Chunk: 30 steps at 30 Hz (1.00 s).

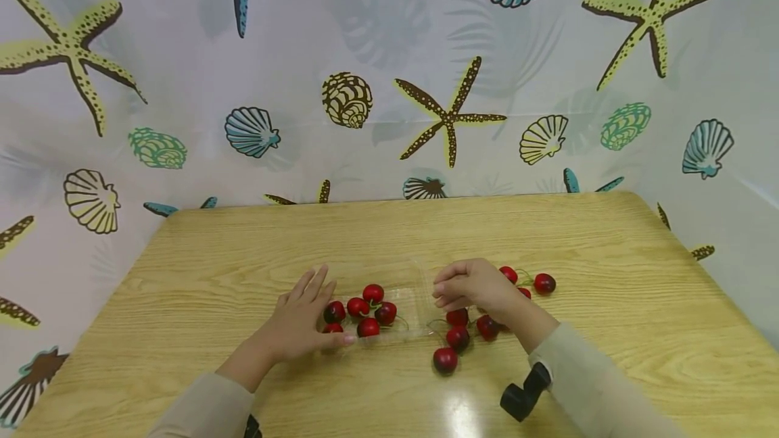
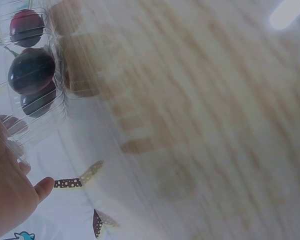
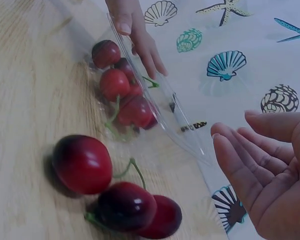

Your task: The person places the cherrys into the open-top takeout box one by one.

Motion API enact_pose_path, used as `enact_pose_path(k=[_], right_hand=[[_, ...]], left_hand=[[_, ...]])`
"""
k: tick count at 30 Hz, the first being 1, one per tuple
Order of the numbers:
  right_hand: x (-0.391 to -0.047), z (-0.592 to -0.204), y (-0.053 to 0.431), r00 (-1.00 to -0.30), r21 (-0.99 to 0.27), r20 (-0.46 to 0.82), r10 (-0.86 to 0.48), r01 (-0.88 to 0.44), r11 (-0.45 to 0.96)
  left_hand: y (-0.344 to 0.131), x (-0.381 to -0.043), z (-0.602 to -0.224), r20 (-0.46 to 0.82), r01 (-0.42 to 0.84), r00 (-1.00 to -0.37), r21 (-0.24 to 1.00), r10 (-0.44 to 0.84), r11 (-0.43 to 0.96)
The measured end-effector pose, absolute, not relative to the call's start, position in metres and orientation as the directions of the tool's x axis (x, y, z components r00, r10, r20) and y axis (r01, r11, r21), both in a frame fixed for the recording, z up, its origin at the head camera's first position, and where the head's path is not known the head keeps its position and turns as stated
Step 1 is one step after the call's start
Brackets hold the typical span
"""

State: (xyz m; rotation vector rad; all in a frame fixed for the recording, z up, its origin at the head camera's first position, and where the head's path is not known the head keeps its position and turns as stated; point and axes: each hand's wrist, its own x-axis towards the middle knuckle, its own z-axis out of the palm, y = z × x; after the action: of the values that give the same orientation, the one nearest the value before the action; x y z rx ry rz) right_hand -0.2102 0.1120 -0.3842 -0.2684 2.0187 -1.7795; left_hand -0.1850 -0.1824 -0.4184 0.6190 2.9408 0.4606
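A clear plastic box [image 1: 420, 296] stands in the middle of the wooden table with several dark red cherries [image 1: 385, 313] inside. At its left end my left hand [image 1: 301, 326] rests with fingers spread, the thumb along the near rim. My right hand [image 1: 471, 286] hovers just beyond the box's right end, above loose cherries [image 1: 445, 360]. Its fingers are slightly bent with nothing between them, as the right wrist view shows on the hand [image 3: 270, 170]. Part of the loose group is hidden under that hand and forearm.
More stemmed cherries [image 1: 544, 283] lie right of the right hand on the table [image 1: 608, 357]. Behind the table hangs a white cloth [image 1: 377, 161] printed with shells and starfish. A black device [image 1: 525, 392] is worn at the right wrist.
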Motion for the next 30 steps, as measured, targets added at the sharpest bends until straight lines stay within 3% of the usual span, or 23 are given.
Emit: enact_pose_path(k=[30], right_hand=[[-0.227, -0.38, 0.19, -0.927, -0.987, -0.151, -0.343, 0.121, 0.108]], left_hand=[[-0.182, -0.183, -0.414, -0.048, 0.371, -0.913, 0.314, 0.405, 0.874]])
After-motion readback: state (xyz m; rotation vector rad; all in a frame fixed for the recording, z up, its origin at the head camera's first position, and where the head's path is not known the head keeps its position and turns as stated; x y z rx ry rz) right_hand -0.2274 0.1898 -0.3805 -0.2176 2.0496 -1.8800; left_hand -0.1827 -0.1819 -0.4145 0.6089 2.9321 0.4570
